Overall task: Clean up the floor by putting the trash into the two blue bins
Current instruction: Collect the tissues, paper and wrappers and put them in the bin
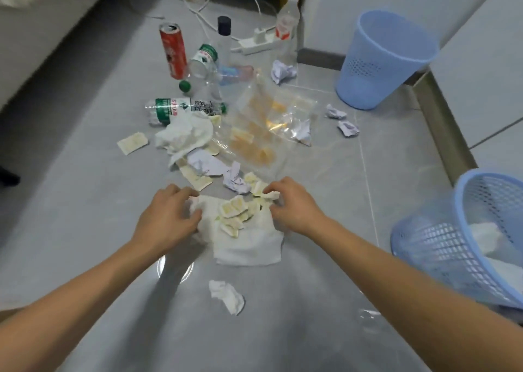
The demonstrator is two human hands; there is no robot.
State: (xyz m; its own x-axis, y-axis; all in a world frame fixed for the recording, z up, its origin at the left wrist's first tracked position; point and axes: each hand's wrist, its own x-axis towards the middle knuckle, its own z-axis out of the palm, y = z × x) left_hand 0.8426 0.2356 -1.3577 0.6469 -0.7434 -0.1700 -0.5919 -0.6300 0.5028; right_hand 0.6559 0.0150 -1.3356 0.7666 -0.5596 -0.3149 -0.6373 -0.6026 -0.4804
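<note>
A white tissue (249, 244) lies flat on the grey floor with several small yellowish wrappers (233, 211) piled on it. My left hand (167, 216) grips the tissue's left edge. My right hand (291, 204) pinches a wrapper at the tissue's upper right corner. One blue bin (379, 60) stands at the far right, and a second blue bin (464, 238) stands close on my right with white paper inside.
Beyond the tissue lie crumpled papers (283, 71), a white cloth (184, 136), a clear plastic bag (266, 125), plastic bottles (181, 108) and a red can (173, 50). A power strip (256, 43) with cables sits at the back. Another tissue scrap (227, 296) lies nearer me.
</note>
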